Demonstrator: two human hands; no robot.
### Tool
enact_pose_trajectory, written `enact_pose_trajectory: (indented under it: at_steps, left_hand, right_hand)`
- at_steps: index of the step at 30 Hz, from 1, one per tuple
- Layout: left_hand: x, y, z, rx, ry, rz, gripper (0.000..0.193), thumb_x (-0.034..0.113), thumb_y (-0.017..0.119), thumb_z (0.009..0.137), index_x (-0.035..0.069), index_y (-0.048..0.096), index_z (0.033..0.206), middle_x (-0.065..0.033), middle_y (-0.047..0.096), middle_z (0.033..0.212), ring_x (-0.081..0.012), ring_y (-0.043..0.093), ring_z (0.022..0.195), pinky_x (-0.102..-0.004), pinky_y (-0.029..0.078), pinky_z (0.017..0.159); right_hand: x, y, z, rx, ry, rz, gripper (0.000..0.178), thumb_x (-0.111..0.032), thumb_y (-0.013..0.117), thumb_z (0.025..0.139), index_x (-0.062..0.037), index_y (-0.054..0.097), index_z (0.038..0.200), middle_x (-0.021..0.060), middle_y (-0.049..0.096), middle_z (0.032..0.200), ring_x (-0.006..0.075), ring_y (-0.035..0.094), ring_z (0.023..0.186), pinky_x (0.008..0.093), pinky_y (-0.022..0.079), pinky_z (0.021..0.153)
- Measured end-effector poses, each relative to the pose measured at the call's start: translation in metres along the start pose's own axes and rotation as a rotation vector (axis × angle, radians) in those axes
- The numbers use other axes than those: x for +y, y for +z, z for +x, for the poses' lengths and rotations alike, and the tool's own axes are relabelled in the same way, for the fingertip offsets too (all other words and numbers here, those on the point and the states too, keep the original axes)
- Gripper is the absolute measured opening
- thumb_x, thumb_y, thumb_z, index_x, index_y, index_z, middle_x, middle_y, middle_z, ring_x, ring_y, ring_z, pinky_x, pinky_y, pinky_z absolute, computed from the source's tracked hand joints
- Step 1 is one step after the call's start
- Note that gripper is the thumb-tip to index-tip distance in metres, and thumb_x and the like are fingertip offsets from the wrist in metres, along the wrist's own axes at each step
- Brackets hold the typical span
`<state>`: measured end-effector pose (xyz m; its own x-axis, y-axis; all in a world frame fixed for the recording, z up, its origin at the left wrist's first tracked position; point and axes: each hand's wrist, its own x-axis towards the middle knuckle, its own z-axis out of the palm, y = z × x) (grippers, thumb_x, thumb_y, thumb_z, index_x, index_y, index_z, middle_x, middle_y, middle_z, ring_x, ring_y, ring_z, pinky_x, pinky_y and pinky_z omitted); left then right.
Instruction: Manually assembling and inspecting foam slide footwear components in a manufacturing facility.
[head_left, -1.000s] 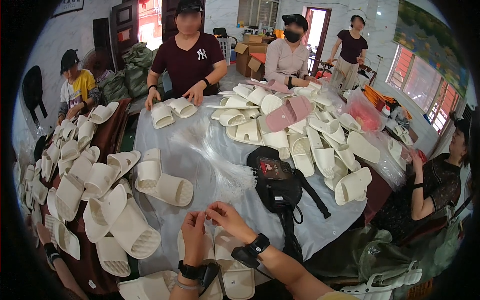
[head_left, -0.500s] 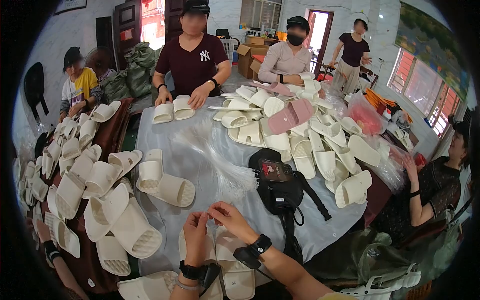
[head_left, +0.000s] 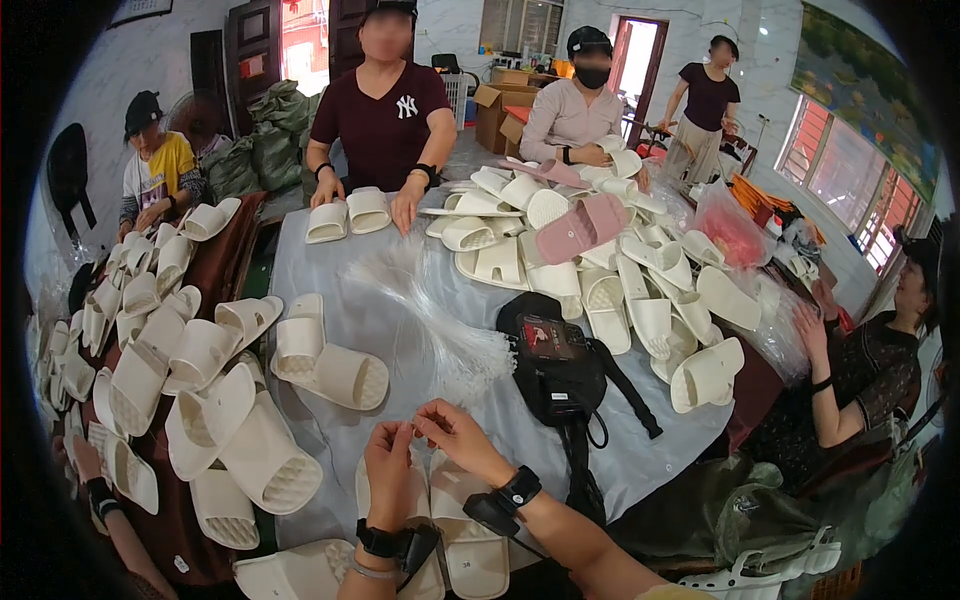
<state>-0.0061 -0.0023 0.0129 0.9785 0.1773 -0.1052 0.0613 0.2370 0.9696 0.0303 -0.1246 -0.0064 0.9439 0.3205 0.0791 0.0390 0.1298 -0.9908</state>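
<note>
A: Straight to the fingertips: the left hand stands upright, thumb and forefinger pinched closed at the top.

B: And the right hand?

A: Pinched too, reaching in from the right with its fingers pointing left, tips right up against the left's.

B: Anything between them?

A: Can't tell — whatever might be there is too small to make out.

B: Take me down the arms.

A: Left forearm rises steeply from the lower edge, a black wristband around it. The right forearm slants up from the lower right, elbow out wide.

B: What's underneath?

A: A pair of cream slippers, side by side just below the hands, the left one partly hidden by the left hand and wrist.

B: Farther out?

A: A bundle of clear strands fans across the grey table cover, with a black bag just right of it. Beyond the bag — a heap of cream slippers, one pink slipper on top.

B: Far side?

A: A co-worker's hands flank another cream pair.
</note>
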Motion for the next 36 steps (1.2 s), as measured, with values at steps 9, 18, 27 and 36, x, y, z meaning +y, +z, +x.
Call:
enact_pose_trajectory:
  at_steps: [9, 18, 27, 36]
  left_hand:
    - [-0.001, 0.004, 0.000, 0.005, -0.043, -0.033, 0.015, 0.018, 0.054, 0.085, 0.003, 0.053, 0.083, 0.0026, 0.051, 0.070, -0.0028, 0.038, 0.056, -0.0181, 0.031, 0.049]
    - [-0.008, -0.002, 0.005, -0.012, 0.015, -0.031, 0.016, 0.016, 0.054, 0.085, 0.001, 0.056, 0.089, -0.0036, 0.058, 0.084, -0.0091, 0.050, 0.075, -0.0228, 0.040, 0.067]
    - [-0.022, -0.007, 0.007, -0.060, 0.054, -0.065, 0.020, 0.019, 0.054, 0.086, 0.000, 0.054, 0.090, -0.0034, 0.057, 0.084, -0.0087, 0.049, 0.079, -0.0224, 0.040, 0.073]
    - [-0.021, -0.007, 0.010, -0.067, 0.031, -0.003, 0.021, 0.021, 0.054, 0.086, 0.001, 0.055, 0.090, -0.0014, 0.056, 0.082, -0.0069, 0.048, 0.076, -0.0213, 0.040, 0.069]
  right_hand:
    - [0.004, -0.006, 0.001, 0.002, 0.028, 0.065, 0.021, -0.020, 0.053, 0.086, -0.0005, 0.054, 0.094, 0.0019, 0.057, 0.079, 0.0086, 0.050, 0.066, 0.0222, 0.042, 0.059]
    - [-0.011, -0.001, -0.001, 0.069, 0.069, -0.044, 0.023, -0.020, 0.053, 0.086, 0.0005, 0.054, 0.096, 0.0052, 0.059, 0.082, 0.0092, 0.051, 0.067, 0.0226, 0.042, 0.060]
    - [-0.012, 0.008, -0.003, 0.112, 0.092, 0.028, 0.016, -0.015, 0.053, 0.085, 0.0001, 0.052, 0.090, 0.0032, 0.056, 0.075, 0.0080, 0.047, 0.061, 0.0212, 0.039, 0.055]
    - [-0.015, 0.010, -0.002, 0.130, 0.068, 0.069, 0.013, -0.014, 0.053, 0.085, -0.0014, 0.053, 0.086, 0.0017, 0.053, 0.071, 0.0069, 0.044, 0.058, 0.0202, 0.036, 0.052]
